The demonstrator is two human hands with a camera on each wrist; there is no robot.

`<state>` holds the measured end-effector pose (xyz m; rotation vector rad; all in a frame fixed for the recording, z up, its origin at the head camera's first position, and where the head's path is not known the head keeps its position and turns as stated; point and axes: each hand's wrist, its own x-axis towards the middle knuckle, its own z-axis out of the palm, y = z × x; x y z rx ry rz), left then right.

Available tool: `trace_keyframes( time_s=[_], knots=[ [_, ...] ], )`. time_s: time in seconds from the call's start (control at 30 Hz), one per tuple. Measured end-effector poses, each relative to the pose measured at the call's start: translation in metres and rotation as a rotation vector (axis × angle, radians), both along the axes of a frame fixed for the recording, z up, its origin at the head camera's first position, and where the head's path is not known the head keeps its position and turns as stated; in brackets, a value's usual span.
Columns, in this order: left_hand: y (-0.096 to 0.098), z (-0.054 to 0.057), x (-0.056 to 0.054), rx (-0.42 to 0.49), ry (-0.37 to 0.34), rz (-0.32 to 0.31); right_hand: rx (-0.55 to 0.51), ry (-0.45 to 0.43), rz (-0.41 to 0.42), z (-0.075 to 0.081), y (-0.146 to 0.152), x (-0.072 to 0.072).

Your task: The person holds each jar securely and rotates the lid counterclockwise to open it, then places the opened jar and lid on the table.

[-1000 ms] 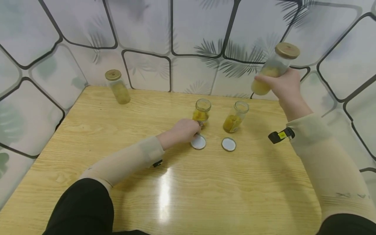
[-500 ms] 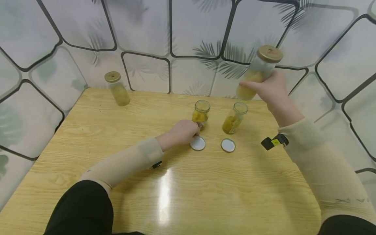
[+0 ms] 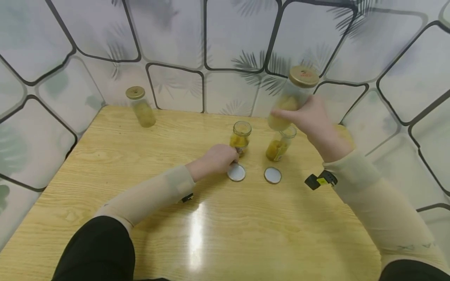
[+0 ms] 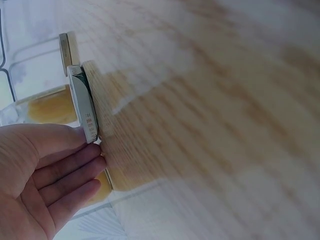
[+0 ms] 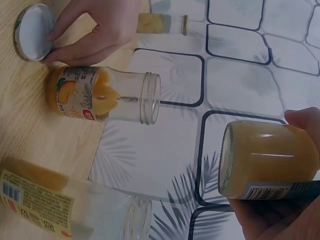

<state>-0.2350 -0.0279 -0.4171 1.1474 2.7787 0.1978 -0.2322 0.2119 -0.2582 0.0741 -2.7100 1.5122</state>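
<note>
My left hand (image 3: pixel 218 158) pinches the rim of a jar lid (image 3: pixel 236 172), which lies white inside up on the table. Just behind it stands an open glass jar (image 3: pixel 241 136) of yellow fruit pieces. To the right is a second open jar (image 3: pixel 277 150), with another upturned lid (image 3: pixel 272 175) in front. My right hand (image 3: pixel 318 125) grips a gold-lidded jar (image 3: pixel 286 102) of pale yellow contents, raised and tilted. Its base overlaps the second open jar's mouth in the head view. The right wrist view shows the held jar's base (image 5: pixel 227 162) and barcode label.
Another gold-lidded jar (image 3: pixel 142 109) stands at the back left of the wooden table (image 3: pixel 147 246). A patterned wall covering (image 3: pixel 175 89) rises right behind the table's back edge.
My right hand has carried the gold-lidded jar left and down, from beside the second open jar to over it. My left hand has stayed at the lid.
</note>
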Motion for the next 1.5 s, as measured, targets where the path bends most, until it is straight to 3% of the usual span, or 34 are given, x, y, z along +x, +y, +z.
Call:
trace_keyframes(
  time_s=[0.6,0.83,1.27,1.5],
  knots=[
    [0.001,0.002,0.0,-0.027,-0.014,0.01,-0.014,-0.077,0.102,-0.012,-0.025,0.024],
    [0.001,0.0,-0.001,-0.026,-0.005,0.014,-0.012,-0.083,0.173,-0.025,-0.033,0.03],
    [0.0,0.0,0.001,-0.003,-0.008,0.011,0.048,-0.1,0.211,-0.047,-0.038,0.033],
    [-0.002,-0.001,0.001,0.008,-0.002,0.0,0.029,-0.094,0.235,-0.057,-0.041,0.034]
  ],
)
